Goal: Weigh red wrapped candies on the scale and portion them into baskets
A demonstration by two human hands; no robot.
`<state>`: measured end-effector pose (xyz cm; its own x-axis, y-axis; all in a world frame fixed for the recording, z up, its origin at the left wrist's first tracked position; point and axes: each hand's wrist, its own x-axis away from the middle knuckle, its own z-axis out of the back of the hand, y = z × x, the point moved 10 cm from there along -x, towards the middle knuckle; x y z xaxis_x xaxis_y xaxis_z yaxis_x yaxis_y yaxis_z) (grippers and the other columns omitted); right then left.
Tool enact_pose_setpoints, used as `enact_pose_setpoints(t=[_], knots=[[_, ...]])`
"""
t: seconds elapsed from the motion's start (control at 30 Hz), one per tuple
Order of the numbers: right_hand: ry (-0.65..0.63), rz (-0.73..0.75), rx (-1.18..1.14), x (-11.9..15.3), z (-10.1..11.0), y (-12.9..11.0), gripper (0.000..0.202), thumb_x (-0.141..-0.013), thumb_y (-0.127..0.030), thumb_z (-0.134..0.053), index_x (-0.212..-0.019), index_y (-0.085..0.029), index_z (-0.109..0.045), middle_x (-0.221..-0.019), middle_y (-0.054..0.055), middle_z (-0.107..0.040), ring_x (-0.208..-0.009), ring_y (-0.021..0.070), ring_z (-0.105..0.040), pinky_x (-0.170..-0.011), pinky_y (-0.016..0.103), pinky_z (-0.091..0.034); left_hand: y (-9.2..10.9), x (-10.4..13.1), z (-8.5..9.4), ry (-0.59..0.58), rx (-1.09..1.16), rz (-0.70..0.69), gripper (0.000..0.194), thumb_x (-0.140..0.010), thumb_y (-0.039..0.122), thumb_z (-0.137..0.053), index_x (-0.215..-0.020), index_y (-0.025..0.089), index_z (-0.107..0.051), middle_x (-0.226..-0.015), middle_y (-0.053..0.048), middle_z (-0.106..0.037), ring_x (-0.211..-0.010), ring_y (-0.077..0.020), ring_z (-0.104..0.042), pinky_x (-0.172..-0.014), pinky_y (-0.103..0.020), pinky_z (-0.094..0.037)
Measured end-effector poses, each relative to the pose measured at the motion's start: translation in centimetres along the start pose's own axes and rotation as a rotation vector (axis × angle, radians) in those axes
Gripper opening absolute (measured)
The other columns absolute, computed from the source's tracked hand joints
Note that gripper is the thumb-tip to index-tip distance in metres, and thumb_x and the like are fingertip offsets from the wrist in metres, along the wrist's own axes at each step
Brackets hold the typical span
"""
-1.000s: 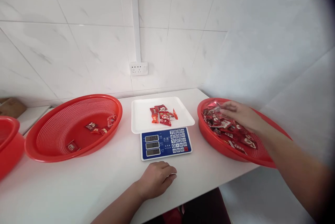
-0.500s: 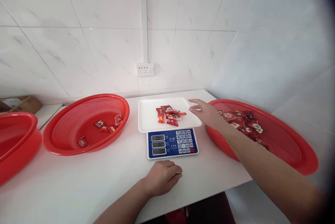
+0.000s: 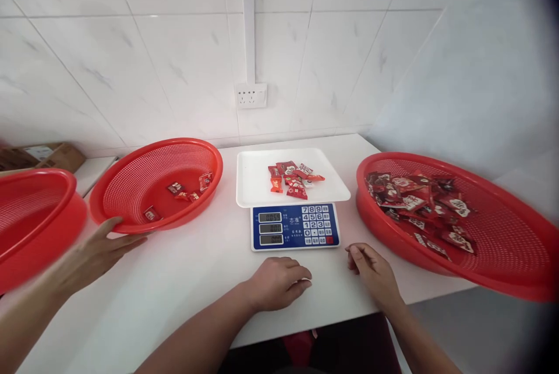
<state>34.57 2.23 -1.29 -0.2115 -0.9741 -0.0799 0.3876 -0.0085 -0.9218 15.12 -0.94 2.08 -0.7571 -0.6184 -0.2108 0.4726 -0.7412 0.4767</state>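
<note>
My left hand (image 3: 279, 283) rests on the white table just in front of the scale, its fingers curled in and no object showing. To its right, my right hand (image 3: 371, 272) is by the scale's near right corner with bent fingers and the thumb against them; nothing shows in it. The blue-and-white digital scale (image 3: 295, 227) has lit figures on its display. On its white tray (image 3: 253, 184) lies a small pile of red wrapped snack packets (image 3: 297, 189). A red plastic basket (image 3: 510, 246) to the right holds many similar packets (image 3: 414, 202).
Another person's hand (image 3: 109, 249) touches the near rim of a red basket (image 3: 131, 187) on the left, which has several packets inside. A further red basket (image 3: 39, 234) stands at the far left, a cardboard box (image 3: 65, 156) behind it. A socket (image 3: 251, 96) is on the tiled wall.
My right hand has drawn back from the tray's right edge to the table, its fingers now curled. Another person's hand has appeared at the left basket. My left hand has stayed put.
</note>
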Motion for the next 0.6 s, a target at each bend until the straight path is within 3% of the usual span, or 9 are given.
enact_pose_setpoints(t=[0.1, 0.2, 0.27, 0.33, 0.4, 0.47, 0.53, 0.6], knots=[[0.044, -0.056, -0.011, -0.2, -0.1, 1.1, 0.048, -0.076, -0.066, -0.052, -0.082, -0.019, -0.06, -0.059, 0.001, -0.059, -0.054, 0.0142, -0.056, -0.049, 0.025, -0.048, 0.0, 0.0, 0.0, -0.003, 0.014, 0.001, 0.023, -0.093, 0.028, -0.043, -0.099, 0.019, -0.063, -0.087, -0.004, -0.071, -0.079, -0.0166, -0.066, -0.067, -0.025, -0.048], [0.071, -0.076, 0.004, -0.5, 0.0, 1.6, 0.053, -0.078, -0.063, -0.051, -0.105, -0.018, -0.059, -0.094, 0.01, -0.069, -0.061, 0.0139, -0.06, -0.052, 0.026, -0.051, 0.4, 0.0, 0.8, 0.075, 0.048, -0.032, 0.022, -0.092, 0.027, -0.043, -0.094, 0.019, -0.064, -0.081, -0.004, -0.07, -0.073, -0.0153, -0.065, -0.064, -0.024, -0.049], [0.046, -0.078, 0.035, -0.5, -0.4, 1.8, 0.057, -0.081, -0.061, -0.048, -0.12, -0.02, -0.055, -0.119, 0.012, -0.064, -0.06, 0.0116, -0.06, -0.055, 0.027, -0.053, 0.5, 0.4, 2.8, 0.257, 0.069, -0.046, 0.017, -0.091, 0.026, -0.046, -0.095, 0.02, -0.062, -0.079, -0.004, -0.069, -0.07, -0.0147, -0.064, -0.064, -0.025, -0.049], [0.017, -0.076, 0.069, -0.5, -0.7, 2.0, 0.06, -0.083, -0.059, -0.046, -0.13, -0.021, -0.049, -0.129, 0.012, -0.059, -0.057, 0.0099, -0.058, -0.059, 0.029, -0.055, -0.3, 1.8, 6.1, 0.568, 0.058, 0.005, 0.017, -0.089, 0.026, -0.051, -0.104, 0.021, -0.058, -0.089, -0.006, -0.068, -0.081, -0.0172, -0.064, -0.072, -0.029, -0.051], [-0.008, -0.069, 0.092, -0.5, -1.1, 2.2, 0.063, -0.084, -0.058, -0.046, -0.136, -0.022, -0.045, -0.131, 0.012, -0.058, -0.056, 0.0101, -0.057, -0.061, 0.03, -0.056, -2.2, 4.2, 9.2, 0.909, 0.071, 0.159, 0.031, -0.087, 0.026, -0.054, -0.117, 0.021, -0.049, -0.109, -0.01, -0.061, -0.102, -0.0214, -0.059, -0.088, -0.037, -0.049], [-0.026, -0.058, 0.105, -0.5, -1.3, 2.2, 0.066, -0.084, -0.057, -0.046, -0.139, -0.023, -0.042, -0.132, 0.012, -0.058, -0.059, 0.0113, -0.059, -0.063, 0.03, -0.056, -5.0, 6.4, 10.7, 1.147, 0.214, 0.366, 0.037, -0.087, 0.028, -0.055, -0.121, 0.022, -0.042, -0.123, -0.012, -0.05, -0.12, -0.0229, -0.049, -0.103, -0.043, -0.039], [-0.037, -0.049, 0.112, -0.5, -1.4, 2.2, 0.066, -0.084, -0.057, -0.046, -0.141, -0.023, -0.041, -0.132, 0.012, -0.058, -0.065, 0.0133, -0.062, -0.064, 0.031, -0.057, -8.0, 7.5, 10.0, 1.24, 0.484, 0.577, 0.033, -0.087, 0.032, -0.054, -0.116, 0.024, -0.04, -0.127, -0.01, -0.044, -0.129, -0.0216, -0.04, -0.109, -0.043, -0.032], [-0.044, -0.048, 0.117, -0.4, -1.4, 2.2, 0.066, -0.084, -0.056, -0.046, -0.142, -0.023, -0.04, -0.132, 0.011, -0.058, -0.073, 0.0159, -0.065, -0.066, 0.031, -0.057, -10.1, 7.5, 8.0, 1.219, 0.779, 0.745, 0.029, -0.087, 0.038, -0.053, -0.109, 0.026, -0.039, -0.129, -0.008, -0.042, -0.132, -0.0206, -0.038, -0.108, -0.04, -0.033]])
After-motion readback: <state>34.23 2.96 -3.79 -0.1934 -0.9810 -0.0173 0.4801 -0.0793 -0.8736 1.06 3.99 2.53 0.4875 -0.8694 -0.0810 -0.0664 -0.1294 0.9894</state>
